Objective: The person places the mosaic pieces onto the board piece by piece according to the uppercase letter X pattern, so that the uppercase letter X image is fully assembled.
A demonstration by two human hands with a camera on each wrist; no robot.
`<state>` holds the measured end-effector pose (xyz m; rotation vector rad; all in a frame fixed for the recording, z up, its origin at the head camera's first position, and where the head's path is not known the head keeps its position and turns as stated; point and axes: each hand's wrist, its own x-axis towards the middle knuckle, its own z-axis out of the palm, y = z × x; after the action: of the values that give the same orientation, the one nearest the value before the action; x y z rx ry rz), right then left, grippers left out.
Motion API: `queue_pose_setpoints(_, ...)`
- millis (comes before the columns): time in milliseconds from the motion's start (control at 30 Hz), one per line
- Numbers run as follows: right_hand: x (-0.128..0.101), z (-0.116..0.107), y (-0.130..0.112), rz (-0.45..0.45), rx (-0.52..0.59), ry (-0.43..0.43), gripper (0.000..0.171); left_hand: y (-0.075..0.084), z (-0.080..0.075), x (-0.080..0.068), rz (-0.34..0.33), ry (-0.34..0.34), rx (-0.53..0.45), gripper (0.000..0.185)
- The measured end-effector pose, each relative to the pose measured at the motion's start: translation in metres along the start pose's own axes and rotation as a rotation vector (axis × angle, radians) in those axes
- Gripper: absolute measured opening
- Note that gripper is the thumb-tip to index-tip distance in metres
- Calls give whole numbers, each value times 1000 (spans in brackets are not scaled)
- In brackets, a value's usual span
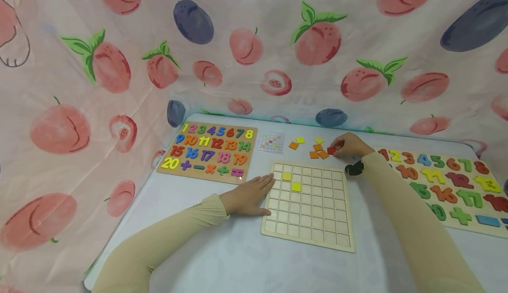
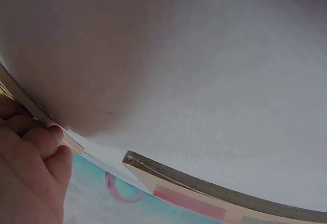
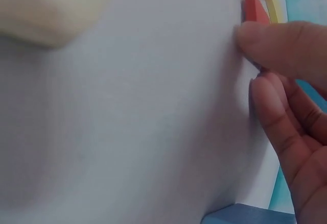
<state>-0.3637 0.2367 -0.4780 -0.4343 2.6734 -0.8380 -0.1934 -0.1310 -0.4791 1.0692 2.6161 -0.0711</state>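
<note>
A pale wooden grid board [image 1: 309,222] lies mid-table with two yellow tiles [image 1: 291,181] set in its upper left cells. My left hand [image 1: 262,187] lies flat on the table, and its fingertips [image 2: 53,134] touch the board's left edge [image 2: 23,101]. Beyond the board's far right corner, my right hand [image 1: 337,148] has curled fingers at a red tile [image 1: 331,151]. In the right wrist view the thumb [image 3: 271,43] and a finger pinch at the near end of this red tile [image 3: 254,7]. Loose orange tiles [image 1: 319,152] and yellow tiles [image 1: 300,140] lie beside it.
A small pattern card [image 1: 270,142] lies beyond the board. One number puzzle board [image 1: 208,152] sits at the far left, another [image 1: 448,182] at the right. Peach-print cloth [image 1: 254,54] hangs behind and to the left. The white tabletop [image 1: 238,257] stretches toward me.
</note>
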Motion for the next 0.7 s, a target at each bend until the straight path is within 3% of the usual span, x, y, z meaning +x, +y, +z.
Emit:
queue_pose_setpoints(300, 1, 5, -1, -81, 5, 2, 26, -1, 1, 0, 5, 0, 12, 95)
queue_pose_setpoints(700, -8, 4, -13, -102, 69, 57, 28, 0, 0, -1, 0, 1, 0, 95)
